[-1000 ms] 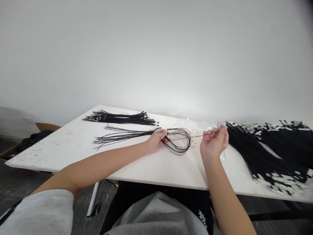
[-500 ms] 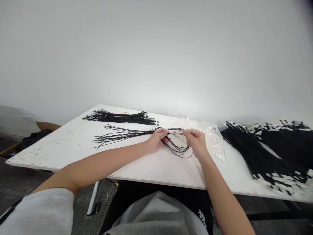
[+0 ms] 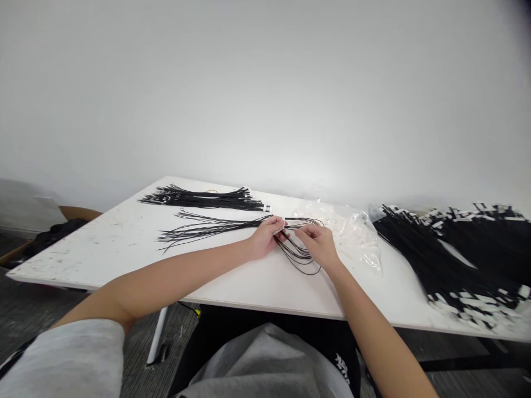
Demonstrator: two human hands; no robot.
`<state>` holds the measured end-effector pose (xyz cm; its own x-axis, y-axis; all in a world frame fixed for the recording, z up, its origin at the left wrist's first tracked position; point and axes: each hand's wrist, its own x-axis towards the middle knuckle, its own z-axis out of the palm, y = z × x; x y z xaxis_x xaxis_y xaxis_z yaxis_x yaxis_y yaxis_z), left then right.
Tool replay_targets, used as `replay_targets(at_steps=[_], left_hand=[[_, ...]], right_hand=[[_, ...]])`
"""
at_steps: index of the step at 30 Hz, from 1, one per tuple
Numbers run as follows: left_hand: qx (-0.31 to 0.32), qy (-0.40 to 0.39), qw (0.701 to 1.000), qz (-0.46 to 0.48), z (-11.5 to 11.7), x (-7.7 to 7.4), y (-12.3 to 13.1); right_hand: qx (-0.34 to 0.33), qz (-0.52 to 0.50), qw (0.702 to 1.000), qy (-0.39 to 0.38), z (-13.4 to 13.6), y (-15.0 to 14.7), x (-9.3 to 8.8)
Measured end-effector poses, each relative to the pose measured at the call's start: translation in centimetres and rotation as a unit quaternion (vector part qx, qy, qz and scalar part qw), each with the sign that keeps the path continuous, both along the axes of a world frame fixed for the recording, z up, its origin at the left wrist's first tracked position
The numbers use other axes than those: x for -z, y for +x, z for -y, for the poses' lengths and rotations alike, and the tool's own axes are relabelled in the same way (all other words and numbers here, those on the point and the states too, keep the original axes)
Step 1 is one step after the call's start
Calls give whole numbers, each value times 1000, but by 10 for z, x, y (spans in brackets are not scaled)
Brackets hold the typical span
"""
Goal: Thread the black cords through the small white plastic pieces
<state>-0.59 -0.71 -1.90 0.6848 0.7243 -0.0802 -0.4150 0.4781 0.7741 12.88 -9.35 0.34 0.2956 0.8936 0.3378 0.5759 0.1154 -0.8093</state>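
Observation:
My left hand (image 3: 266,237) is closed around a bundle of thin black wires (image 3: 219,225). A small white piece, perhaps a connector, shows at its thumb tip. Long loose wire ends fan out to the left on the table, while the other part bends in loops to the right of the hand. My right hand (image 3: 318,243) is beside those loops, thumb and fingers pinched together close to my left fingertips. What the pinch holds is too small to make out.
Behind the bundle lies a stack of black wires (image 3: 203,199) on the white table (image 3: 99,243). A clear plastic bag (image 3: 352,232) with whitish contents is right of my hands. Large piles of black wires with white ends (image 3: 415,254) cover the right side. A cardboard box (image 3: 78,213) stands at far left.
My right hand has moved left, toward my left hand, from the outer part of the wire loops. My left hand keeps its grip on the bundle.

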Motion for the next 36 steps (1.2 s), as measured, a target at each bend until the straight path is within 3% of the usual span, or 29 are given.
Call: replay_targets(at_steps=[23,36], left_hand=[[-5,21,1000,4,-1,5,0],[-6,59,998,6,-2,9,1]], right_hand=[[-46,-28,998,-28,0,-1,0],[-35,54,998,-26,0,-1,4]])
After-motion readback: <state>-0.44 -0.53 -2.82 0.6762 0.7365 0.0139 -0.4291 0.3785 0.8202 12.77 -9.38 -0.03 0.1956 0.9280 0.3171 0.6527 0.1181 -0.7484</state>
